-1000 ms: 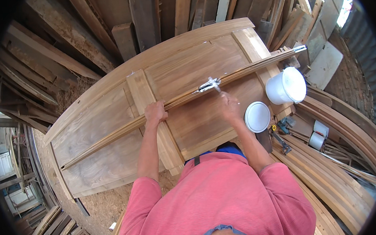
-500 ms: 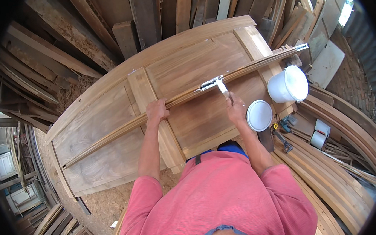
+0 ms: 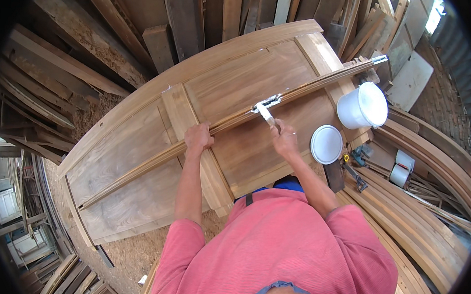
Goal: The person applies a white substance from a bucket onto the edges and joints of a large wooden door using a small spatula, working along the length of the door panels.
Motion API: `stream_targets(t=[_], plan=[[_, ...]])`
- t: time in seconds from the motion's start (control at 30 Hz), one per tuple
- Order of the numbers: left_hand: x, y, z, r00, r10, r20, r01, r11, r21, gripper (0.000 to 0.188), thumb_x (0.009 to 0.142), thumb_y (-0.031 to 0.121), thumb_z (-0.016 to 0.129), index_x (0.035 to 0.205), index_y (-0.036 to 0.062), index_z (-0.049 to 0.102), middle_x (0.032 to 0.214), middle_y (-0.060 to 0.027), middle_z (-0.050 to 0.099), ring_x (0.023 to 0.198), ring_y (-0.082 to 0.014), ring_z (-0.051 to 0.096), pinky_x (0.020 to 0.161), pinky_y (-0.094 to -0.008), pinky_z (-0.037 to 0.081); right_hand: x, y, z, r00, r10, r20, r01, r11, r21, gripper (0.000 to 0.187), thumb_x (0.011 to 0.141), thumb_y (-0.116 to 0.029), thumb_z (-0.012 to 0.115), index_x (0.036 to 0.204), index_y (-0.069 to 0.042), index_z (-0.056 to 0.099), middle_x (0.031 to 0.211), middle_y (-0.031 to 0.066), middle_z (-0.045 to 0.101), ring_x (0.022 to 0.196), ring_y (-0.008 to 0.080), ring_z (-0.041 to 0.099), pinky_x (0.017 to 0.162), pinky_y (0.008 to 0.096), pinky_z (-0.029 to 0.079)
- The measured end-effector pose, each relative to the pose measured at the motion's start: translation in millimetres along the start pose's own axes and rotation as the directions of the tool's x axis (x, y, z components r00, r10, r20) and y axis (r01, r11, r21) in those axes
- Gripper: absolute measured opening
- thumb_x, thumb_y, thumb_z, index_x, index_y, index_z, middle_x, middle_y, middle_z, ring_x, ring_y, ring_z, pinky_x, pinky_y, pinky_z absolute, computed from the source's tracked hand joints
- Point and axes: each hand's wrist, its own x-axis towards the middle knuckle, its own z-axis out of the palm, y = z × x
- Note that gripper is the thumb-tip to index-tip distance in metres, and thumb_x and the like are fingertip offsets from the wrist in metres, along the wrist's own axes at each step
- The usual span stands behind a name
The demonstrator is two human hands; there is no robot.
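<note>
Bundle of slender wooden strips [image 3: 229, 121] lies slantwise over the panelled door [image 3: 262, 150], from the door's left end to just past its right end; white paste [image 3: 270, 100] coats a stretch of the strips above the door's right-hand panels, with more at the tip beyond the door's right end.

Left hand [image 3: 199, 137]: fingers curled down over the strips where they cross the door's middle rail, knuckles up, no visible gap in the grip; fingertips hidden beneath, so how firmly they pinch cannot be told. Right hand [image 3: 285, 139]: closed round the handle of a flat tool [image 3: 265, 113], above the door's right-hand panels; the tool's white-coated head meets the near edge of the paste.

Near the door's right end: white bucket [image 3: 358, 107]; round white lid [image 3: 326, 144] just beside it, toward the door's near edge.

Handling, judged: strips light for their length, stiff across a short span, whippy over the full run; thin edges likely to dent or split if bent hard; the pasted stretch probably slick; best hold is on dry wood near the door's middle rail; the tool looks light, best taken by its handle, behind the smeared head.
</note>
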Motion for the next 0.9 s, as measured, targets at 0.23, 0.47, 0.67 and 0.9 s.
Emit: stream_targets(t=[0.23, 0.47, 0.67, 0.9], plan=[[0, -2, 3, 1.0, 0.001, -0.017, -0.002, 1.0, -0.02, 0.04, 0.071, 0.016, 0.068, 0.111, 0.0176, 0.071, 0.097, -0.0153, 0.075, 0.096, -0.0356, 0.071, 0.083, -0.0459, 0.058, 7, -1, 2, 0.998, -0.009, -0.062, 0.014, 0.996, 0.083, 0.029, 0.093, -0.017, 0.062, 0.119, -0.004, 0.063, 0.101, 0.0229, 0.07, 0.096, 0.044, 0.067, 0.083, 0.0494, 0.052], [0, -4, 4, 1.0, 0.006, -0.014, -0.006, 1.0, -0.011, 0.039, 0.071, 0.016, 0.068, 0.109, 0.0178, 0.072, 0.097, -0.0158, 0.074, 0.095, -0.0363, 0.071, 0.082, -0.0464, 0.058, -1, -3, 5, 0.998, -0.037, 0.04, 0.033, 0.994, 0.104, 0.028, 0.094, -0.015, 0.062, 0.12, -0.005, 0.061, 0.1, 0.0232, 0.07, 0.094, 0.0436, 0.067, 0.083, 0.0502, 0.052], [0, -6, 5, 1.0, 0.004, -0.019, -0.004, 1.0, -0.012, 0.038, 0.07, 0.015, 0.068, 0.107, 0.0177, 0.072, 0.095, -0.0163, 0.074, 0.094, -0.0369, 0.071, 0.081, -0.0461, 0.058, 1, 7, 9, 0.999, 0.036, 0.03, -0.038, 0.997, 0.073, 0.029, 0.094, -0.015, 0.061, 0.121, -0.007, 0.061, 0.099, 0.0227, 0.069, 0.094, 0.0426, 0.067, 0.082, 0.0496, 0.052], [1, -3, 2, 1.0, 0.008, -0.015, -0.008, 1.0, -0.006, 0.038, 0.068, 0.014, 0.067, 0.106, 0.0169, 0.072, 0.093, -0.0162, 0.074, 0.093, -0.0368, 0.072, 0.081, -0.0454, 0.058, 4, 9, 4, 0.997, -0.019, 0.069, 0.01, 0.991, 0.13, 0.029, 0.093, -0.015, 0.06, 0.121, -0.007, 0.062, 0.098, 0.0219, 0.07, 0.093, 0.0434, 0.067, 0.083, 0.051, 0.052]])
